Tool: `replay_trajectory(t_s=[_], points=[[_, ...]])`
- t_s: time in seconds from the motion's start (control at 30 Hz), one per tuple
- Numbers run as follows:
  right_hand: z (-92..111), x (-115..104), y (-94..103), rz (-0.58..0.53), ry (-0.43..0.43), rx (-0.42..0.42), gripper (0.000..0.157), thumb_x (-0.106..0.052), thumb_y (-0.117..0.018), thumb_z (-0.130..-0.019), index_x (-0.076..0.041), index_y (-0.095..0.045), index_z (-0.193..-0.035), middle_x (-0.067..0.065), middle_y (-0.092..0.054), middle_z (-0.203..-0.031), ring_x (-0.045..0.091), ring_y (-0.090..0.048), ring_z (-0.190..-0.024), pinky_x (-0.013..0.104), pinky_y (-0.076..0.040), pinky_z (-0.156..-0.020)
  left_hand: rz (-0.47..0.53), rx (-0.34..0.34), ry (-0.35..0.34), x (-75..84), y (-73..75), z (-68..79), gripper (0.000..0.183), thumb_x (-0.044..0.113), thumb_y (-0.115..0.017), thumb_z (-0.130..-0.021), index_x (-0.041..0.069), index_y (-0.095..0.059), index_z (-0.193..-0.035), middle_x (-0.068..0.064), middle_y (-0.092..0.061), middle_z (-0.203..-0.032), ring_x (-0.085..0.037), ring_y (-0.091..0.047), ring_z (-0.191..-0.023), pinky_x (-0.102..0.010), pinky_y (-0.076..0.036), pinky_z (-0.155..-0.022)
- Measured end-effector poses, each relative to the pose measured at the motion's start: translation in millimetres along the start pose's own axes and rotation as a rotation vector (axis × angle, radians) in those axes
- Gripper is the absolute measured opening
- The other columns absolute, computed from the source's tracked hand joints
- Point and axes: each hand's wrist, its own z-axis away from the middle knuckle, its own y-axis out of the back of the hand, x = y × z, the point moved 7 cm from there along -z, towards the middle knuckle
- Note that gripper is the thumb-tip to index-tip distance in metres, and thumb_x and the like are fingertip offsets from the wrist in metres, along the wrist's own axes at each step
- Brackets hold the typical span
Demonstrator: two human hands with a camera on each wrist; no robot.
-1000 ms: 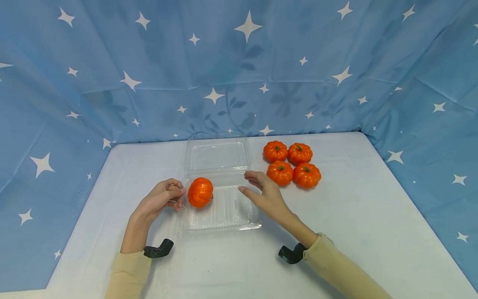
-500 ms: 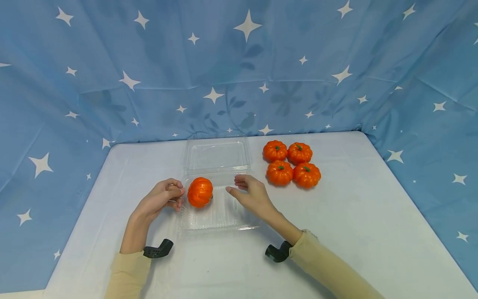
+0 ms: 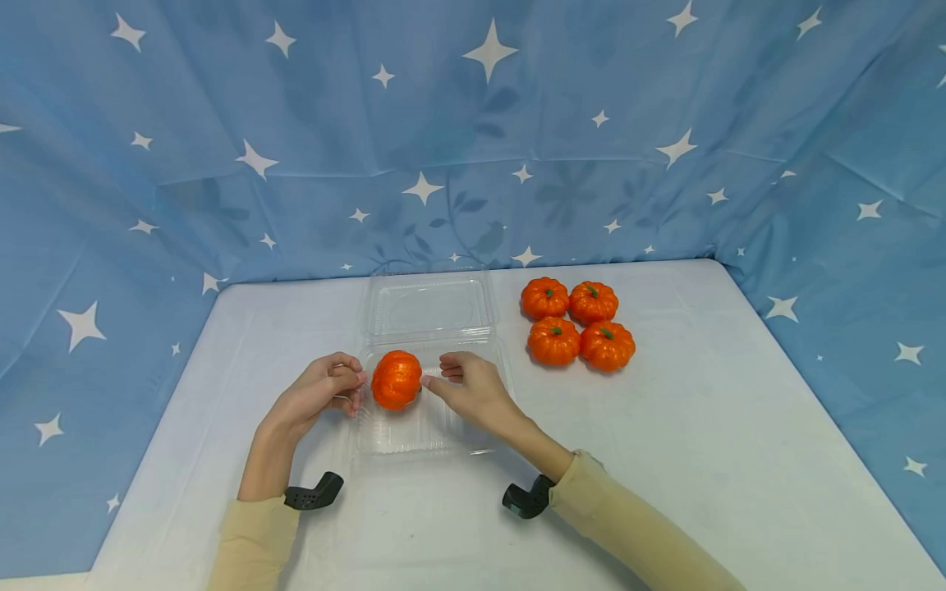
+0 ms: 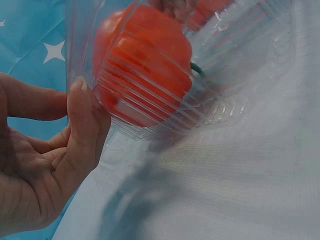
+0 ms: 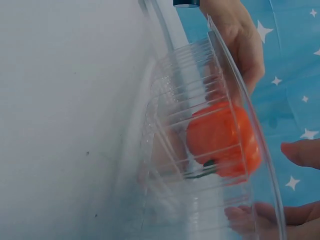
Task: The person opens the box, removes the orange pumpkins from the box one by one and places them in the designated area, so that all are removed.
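Note:
A clear plastic clamshell container (image 3: pixel 399 443) lies opened on the table, its lid (image 3: pixel 432 308) folded back toward the curtain. One small orange pumpkin (image 3: pixel 396 381) sits tipped on its side in the left part of the base, its green stem (image 4: pixel 196 68) pointing right. My left hand (image 3: pixel 325 386) pinches the container's left rim between thumb and fingers, as the left wrist view shows. Over the base, my right hand (image 3: pixel 473 390) is just right of the pumpkin, thumb and fingers apart, thumb tip close to the stem. Nothing is in its grasp.
Several more orange pumpkins (image 3: pixel 554 341) stand grouped right of the lid, on the white-covered table (image 3: pixel 702 410). A blue curtain with white stars (image 3: pixel 628 189) hangs behind and at both sides. Dark camera mounts (image 3: pixel 527 498) jut from both wrists.
My right hand has moved left across the container base, from its right side to beside the pumpkin. The left hand, container and pumpkins have stayed in place.

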Motion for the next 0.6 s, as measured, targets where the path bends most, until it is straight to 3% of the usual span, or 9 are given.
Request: replay_trajectory(t_s=[0.3, 0.6], points=[[-4.2, -6.7, -9.2, 0.015, -0.019, -0.040, 0.050, -0.026, -0.070, -0.095, 0.008, -0.062, -0.130, 0.021, -0.069, -0.126, 0.031, -0.069, -0.111, 0.041, -0.059, -0.096, 0.008, 0.006, -0.002, -0.2, 0.5, -1.9, 0.024, 0.006, -0.054, -0.103, -0.009, -0.042, -0.116, -0.007, -0.060, -0.074, -0.016, -0.058, -0.061, -0.028, -0.057, -0.058], [-11.1, -2.8, -19.8, 0.031, -0.110, -0.086, 0.049, -0.036, -0.064, -0.100, 0.007, -0.068, -0.124, 0.018, -0.074, -0.113, 0.030, -0.070, -0.105, 0.044, -0.059, -0.091, 0.002, 0.006, -0.003, -0.7, 0.7, -1.3, 0.025, 0.007, -0.054, -0.103, -0.010, -0.043, -0.117, -0.008, -0.060, -0.075, -0.016, -0.058, -0.061, -0.028, -0.057, -0.058]])
